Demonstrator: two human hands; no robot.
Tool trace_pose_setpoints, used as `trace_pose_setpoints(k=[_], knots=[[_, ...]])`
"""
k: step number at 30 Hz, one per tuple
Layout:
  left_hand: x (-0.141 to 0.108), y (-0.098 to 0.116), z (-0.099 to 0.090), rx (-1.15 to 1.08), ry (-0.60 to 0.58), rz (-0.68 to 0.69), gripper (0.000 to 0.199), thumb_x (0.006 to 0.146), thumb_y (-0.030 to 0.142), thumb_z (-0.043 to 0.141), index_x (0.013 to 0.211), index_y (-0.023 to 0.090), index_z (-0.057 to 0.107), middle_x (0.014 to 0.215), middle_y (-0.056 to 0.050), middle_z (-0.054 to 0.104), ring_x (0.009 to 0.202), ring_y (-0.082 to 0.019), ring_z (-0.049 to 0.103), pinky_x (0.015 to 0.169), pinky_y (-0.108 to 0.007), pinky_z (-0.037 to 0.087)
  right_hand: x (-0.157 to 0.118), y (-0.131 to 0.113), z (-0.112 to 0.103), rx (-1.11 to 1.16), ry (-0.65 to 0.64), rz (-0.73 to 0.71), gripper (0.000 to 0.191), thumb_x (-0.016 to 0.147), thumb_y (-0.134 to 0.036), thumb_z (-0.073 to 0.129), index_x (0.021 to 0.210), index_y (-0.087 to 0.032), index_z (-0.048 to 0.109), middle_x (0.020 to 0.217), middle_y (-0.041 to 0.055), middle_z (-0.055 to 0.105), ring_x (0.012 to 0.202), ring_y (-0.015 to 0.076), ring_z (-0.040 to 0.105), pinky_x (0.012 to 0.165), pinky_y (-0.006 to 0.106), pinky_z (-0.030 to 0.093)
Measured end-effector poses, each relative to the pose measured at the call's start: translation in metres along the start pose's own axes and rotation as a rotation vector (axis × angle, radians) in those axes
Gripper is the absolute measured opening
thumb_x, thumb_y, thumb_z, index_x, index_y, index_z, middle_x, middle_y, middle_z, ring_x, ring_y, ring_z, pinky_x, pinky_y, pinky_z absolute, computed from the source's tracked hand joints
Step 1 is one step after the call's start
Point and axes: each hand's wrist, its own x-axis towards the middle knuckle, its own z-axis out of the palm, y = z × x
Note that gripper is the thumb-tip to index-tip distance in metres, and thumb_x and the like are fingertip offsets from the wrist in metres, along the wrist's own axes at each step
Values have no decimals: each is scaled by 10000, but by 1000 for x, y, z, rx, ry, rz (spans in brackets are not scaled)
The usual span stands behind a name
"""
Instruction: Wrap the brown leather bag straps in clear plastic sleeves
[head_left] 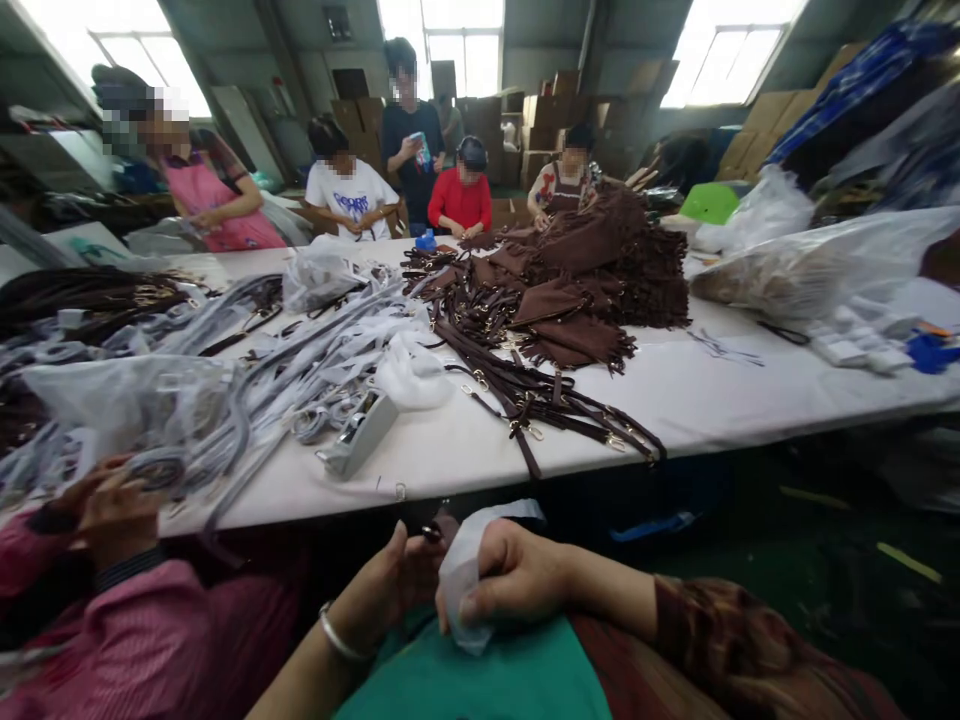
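Just past the table's front edge, my right hand point(521, 575) is closed on a crumpled piece of white tissue paper point(466, 570), which hangs down over the green apron point(480, 680). Beside it, my left hand point(401, 585), below a silver bangle, has its thumb raised and its fingers curled at a small brown strap end point(446, 527) with a metal clasp. Part of the strap is hidden behind the paper and the fingers. On the table point(720, 400) ahead lie brown straps with gold clasps point(540, 405).
A large pile of brown fringed pieces point(592, 270) covers the table's middle. Grey wrapped straps point(285, 350) and a grey tape dispenser point(358, 440) lie left. A co-worker's hands point(120, 510) are at the left edge. Plastic bags point(832, 265) sit right. Several people stand or sit across the table.
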Motion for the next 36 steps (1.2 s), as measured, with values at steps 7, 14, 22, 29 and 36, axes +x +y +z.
trace_pose_setpoints(k=[7,14,22,29,36], knots=[[18,25,18,-482,331,226,259,959,312,499,1003,95,633,757,-40,629,686,-129,641,640,-254,531,14,53,16,-64,-112,254,522,721,-628,691,654,-110,667,640,25,607,664,130,568,604,208,447],[-20,22,-1,-156,331,314,189,891,244,611,1033,135,552,701,43,526,430,-19,372,406,-156,359,10,91,6,91,126,272,448,659,-545,793,644,-109,693,1007,109,664,960,233,596,804,311,466],[-53,-15,-1,188,340,97,306,890,467,559,987,184,496,630,75,486,370,-19,264,334,-150,238,44,71,-25,254,437,124,314,710,-451,790,782,-148,753,1083,115,670,982,241,600,842,344,447],[-66,-22,0,433,339,157,370,876,511,576,1013,174,506,718,19,582,505,-65,481,451,-173,360,74,76,-23,403,512,173,367,706,-453,790,885,-133,764,753,67,677,663,141,561,632,276,439],[-52,-6,-18,430,382,168,393,903,534,499,1018,162,545,664,18,570,457,-86,476,420,-196,359,106,62,-17,432,556,167,316,682,-403,816,849,-139,767,716,53,679,677,141,576,679,269,433]])
